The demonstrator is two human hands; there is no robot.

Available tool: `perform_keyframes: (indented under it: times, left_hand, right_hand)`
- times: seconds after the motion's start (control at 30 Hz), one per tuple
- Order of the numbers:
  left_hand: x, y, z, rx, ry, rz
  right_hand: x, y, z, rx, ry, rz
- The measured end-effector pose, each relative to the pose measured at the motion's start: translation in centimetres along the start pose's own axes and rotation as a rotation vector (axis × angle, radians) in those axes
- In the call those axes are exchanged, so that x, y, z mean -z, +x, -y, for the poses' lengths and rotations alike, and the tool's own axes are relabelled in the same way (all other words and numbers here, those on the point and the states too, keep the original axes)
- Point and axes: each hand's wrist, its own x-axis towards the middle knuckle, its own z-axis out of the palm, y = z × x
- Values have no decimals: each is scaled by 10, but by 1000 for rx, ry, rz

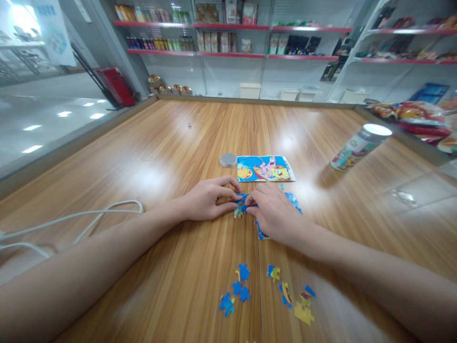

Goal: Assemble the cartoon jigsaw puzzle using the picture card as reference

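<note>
A partly joined jigsaw puzzle [264,232], mostly blue, lies flat on the table, much of it covered by my right hand [273,207]. That hand's fingers are bent and pressed down on puzzle pieces [239,211] at the left edge of the joined part. From the left, my left hand [214,197] touches the same pieces with its thumb and fingertips. Just beyond the hands is a picture card [266,168] showing cartoon figures in a boat. Nearer to me lie loose blue pieces [237,288] and loose yellow and blue pieces [303,312].
A round metal lid [228,159] touches the card's left side. At the right stands a printed canister [360,146] with a white top. White cables [107,210] run beside my left forearm. Stocked shelves [232,55] are behind the wooden table [160,143].
</note>
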Motion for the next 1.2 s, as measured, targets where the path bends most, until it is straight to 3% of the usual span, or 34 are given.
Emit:
perform_keyframes:
  times: [0.23,0.4,0.57,0.83,0.93,1.07,1.2]
  left_hand:
    - [0,1,2,-13,-7,2]
    - [0,1,1,-17,-5,-6]
    - [0,0,2,-25,3,-13]
    - [0,0,-1,-46,12,-70]
    - [-1,-2,-1,-83,3,-66]
    - [-2,-4,1,-140,51,-16]
    - [-2,-4,1,-141,58,-2]
  right_hand:
    - [4,2,5,136,-199,-26]
    - [5,-3,3,189,-89,-31]
    - [5,-5,0,152,4,-33]
    - [12,1,-12,33,61,-286]
    - [25,4,-18,27,45,-196]
    - [51,9,-29,6,-1,121]
    - [66,10,-36,46,-83,346]
